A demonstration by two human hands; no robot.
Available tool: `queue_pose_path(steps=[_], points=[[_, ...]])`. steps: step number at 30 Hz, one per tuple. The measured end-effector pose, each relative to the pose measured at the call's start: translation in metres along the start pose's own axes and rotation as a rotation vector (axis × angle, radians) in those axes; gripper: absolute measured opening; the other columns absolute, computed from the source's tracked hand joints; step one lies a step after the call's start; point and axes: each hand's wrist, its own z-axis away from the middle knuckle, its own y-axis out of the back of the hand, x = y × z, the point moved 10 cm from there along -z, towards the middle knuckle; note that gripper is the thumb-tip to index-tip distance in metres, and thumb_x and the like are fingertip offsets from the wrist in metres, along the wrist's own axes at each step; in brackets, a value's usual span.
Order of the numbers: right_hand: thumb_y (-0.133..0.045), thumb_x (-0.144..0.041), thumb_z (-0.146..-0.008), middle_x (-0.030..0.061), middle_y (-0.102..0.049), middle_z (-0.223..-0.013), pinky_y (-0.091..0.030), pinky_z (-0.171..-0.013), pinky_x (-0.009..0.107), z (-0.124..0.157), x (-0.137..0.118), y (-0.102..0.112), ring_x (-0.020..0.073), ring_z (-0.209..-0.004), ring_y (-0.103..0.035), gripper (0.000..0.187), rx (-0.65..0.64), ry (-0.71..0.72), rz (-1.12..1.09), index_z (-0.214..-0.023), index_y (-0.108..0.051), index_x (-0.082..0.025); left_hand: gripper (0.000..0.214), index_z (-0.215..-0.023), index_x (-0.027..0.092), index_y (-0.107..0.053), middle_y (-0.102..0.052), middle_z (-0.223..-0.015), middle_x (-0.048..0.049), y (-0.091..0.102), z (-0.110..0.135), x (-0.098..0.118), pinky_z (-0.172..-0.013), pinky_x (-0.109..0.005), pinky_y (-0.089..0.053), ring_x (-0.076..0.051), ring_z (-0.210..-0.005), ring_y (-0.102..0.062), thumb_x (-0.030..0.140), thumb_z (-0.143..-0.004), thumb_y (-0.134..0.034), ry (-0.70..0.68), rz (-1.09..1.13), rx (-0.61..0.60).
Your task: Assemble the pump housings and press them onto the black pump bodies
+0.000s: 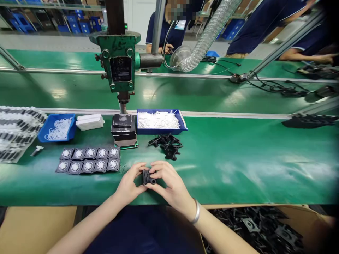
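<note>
Both my hands meet near the front edge of the green table (238,169). Between them is a small black plastic part (147,177) with a short tube on its side. My left hand (129,183) pinches its left side and my right hand (168,183), with a silver bangle on the wrist, curls its fingers over the right side. A pile of similar black parts (166,144) lies just beyond. To the left, two rows of square black pieces with white swirl centres (88,159) are laid out flat.
A green press machine (120,61) stands over a black block (123,130). A blue tray of white sticks (159,121), a blue bin of white rings (57,127) and stacked trays (16,132) sit behind. A box of black parts (259,229) is below right. Other people work across the conveyor.
</note>
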Motion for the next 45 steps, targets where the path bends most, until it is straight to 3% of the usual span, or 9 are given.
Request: queue_pose_path(steps=[14, 26, 35, 39, 42, 45], points=[[-0.068, -0.027, -0.090, 0.0065, -0.066, -0.103, -0.053, -0.093, 0.048, -0.004, 0.007, -0.008, 0.0260, -0.112, -0.059, 0.015, -0.075, 0.002, 0.083, -0.103, -0.059, -0.026, 0.051, -0.129, 0.022, -0.048, -0.065, -0.119, -0.0082, 0.001, 0.000, -0.003, -0.100, -0.040, -0.054, -0.023, -0.111, -0.065, 0.020, -0.082, -0.068, -0.019, -0.126, 0.011], [-0.066, -0.033, -0.092, 0.0056, -0.063, -0.100, -0.051, -0.090, 0.041, 0.002, 0.024, -0.017, 0.0235, -0.103, -0.059, 0.015, -0.127, -0.137, -0.018, -0.099, -0.056, -0.025, 0.056, -0.132, 0.023, -0.047, -0.062, -0.127, -0.0094, 0.001, 0.000, 0.000, -0.102, -0.040, -0.053, -0.024, -0.117, -0.063, 0.020, -0.082, -0.071, -0.027, -0.146, -0.017], [-0.066, -0.036, -0.091, 0.0049, -0.062, -0.099, -0.053, -0.085, 0.036, 0.000, 0.027, -0.019, 0.0219, -0.096, -0.060, 0.015, -0.147, -0.151, -0.036, -0.095, -0.057, -0.025, 0.051, -0.125, 0.023, -0.054, -0.068, -0.119, -0.0064, 0.002, 0.000, 0.022, -0.098, -0.036, -0.052, -0.023, -0.110, -0.065, 0.014, -0.078, -0.074, -0.124, -0.291, -0.029], [-0.063, -0.041, -0.093, 0.0080, -0.061, -0.114, -0.053, -0.093, 0.036, -0.029, -0.006, 0.003, 0.0226, -0.108, -0.060, 0.023, -0.140, -0.062, -0.034, -0.109, -0.058, -0.025, 0.046, -0.125, 0.025, -0.055, -0.067, -0.117, -0.0058, 0.030, -0.004, 0.077, -0.096, -0.033, -0.052, -0.020, -0.108, -0.064, 0.018, -0.083, -0.073, -0.327, -0.317, 0.026], [-0.060, -0.036, -0.095, 0.0104, -0.058, -0.124, -0.049, -0.101, 0.039, -0.070, -0.040, 0.037, 0.0237, -0.118, -0.056, 0.026, -0.063, 0.069, 0.068, -0.117, -0.056, -0.025, 0.035, -0.118, 0.024, -0.060, -0.067, -0.116, -0.0069, 0.078, -0.024, 0.124, -0.098, -0.035, -0.051, -0.021, -0.109, -0.063, 0.023, -0.086, -0.071, -0.455, -0.401, 0.143], [-0.061, -0.033, -0.094, 0.0105, -0.058, -0.120, -0.051, -0.098, 0.042, -0.123, -0.064, 0.077, 0.0243, -0.116, -0.056, 0.020, 0.089, 0.199, 0.180, -0.112, -0.057, -0.024, 0.037, -0.116, 0.022, -0.062, -0.067, -0.112, -0.0075, 0.134, -0.059, 0.141, -0.095, -0.038, -0.053, -0.022, -0.104, -0.064, 0.029, -0.082, -0.075, -0.443, -0.427, 0.282]])
